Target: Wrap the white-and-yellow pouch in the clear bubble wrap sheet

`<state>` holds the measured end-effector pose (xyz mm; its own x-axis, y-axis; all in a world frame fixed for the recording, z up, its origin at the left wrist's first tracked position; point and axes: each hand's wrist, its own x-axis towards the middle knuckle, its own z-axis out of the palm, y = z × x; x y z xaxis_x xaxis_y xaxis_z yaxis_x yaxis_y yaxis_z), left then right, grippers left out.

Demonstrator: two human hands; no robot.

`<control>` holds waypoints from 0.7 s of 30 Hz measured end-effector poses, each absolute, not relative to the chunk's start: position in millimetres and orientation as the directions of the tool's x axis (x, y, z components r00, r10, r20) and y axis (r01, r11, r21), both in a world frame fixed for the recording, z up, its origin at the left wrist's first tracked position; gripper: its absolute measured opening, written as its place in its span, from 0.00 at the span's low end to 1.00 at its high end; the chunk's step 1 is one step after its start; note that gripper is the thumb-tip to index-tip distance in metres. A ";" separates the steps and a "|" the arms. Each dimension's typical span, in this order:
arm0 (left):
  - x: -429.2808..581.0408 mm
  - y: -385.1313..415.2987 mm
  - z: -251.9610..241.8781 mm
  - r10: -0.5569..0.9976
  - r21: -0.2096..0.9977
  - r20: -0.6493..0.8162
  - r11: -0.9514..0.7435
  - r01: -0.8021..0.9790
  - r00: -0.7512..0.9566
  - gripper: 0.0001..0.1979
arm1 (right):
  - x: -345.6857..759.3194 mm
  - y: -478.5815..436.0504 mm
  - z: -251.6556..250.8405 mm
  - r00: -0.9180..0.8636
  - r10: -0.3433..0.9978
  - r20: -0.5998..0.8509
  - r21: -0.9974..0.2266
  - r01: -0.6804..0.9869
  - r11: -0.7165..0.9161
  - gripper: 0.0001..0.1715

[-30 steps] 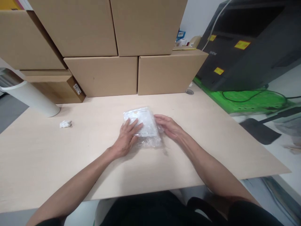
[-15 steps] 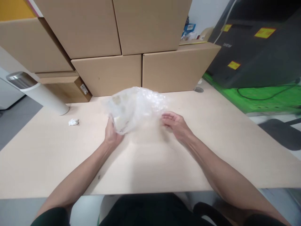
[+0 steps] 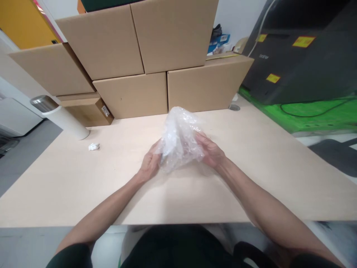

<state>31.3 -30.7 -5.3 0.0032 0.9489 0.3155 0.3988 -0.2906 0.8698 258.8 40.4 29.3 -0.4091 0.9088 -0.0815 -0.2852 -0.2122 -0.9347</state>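
Over the middle of the worktop [image 3: 83, 186], crumpled clear plastic [image 3: 180, 136] is bunched between both hands: the left hand [image 3: 151, 163] clasps its left side, the right hand [image 3: 213, 152] its right. Should they pull unevenly, I reckon its slack folds could tear or slip away.

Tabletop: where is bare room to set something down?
Bare: tabletop between white wad and left forearm, and right of the right forearm. Crowded: the middle, where the left hand and right hand hold plastic wrap, and the back, lined with cardboard boxes.
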 end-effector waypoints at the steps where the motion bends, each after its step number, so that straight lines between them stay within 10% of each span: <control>1: 31.5 -31.6 -6.2 0.930 0.821 0.357 -0.356 0.447 0.087 0.27 | 258.0 40.0 29.5 -0.382 0.919 -0.097 -0.927 -0.301 -0.223 0.35; 12: 27.1 -34.4 0.3 0.817 0.613 0.569 -0.498 0.613 0.094 0.27 | 260.5 43.9 14.0 -0.200 0.980 0.023 -0.984 -0.177 -0.013 0.76; 21: -40.6 -53.1 11.9 0.753 0.520 0.617 -0.172 0.836 -0.229 0.42 | 270.4 45.4 20.4 -0.173 0.967 0.187 -0.979 0.047 0.197 0.34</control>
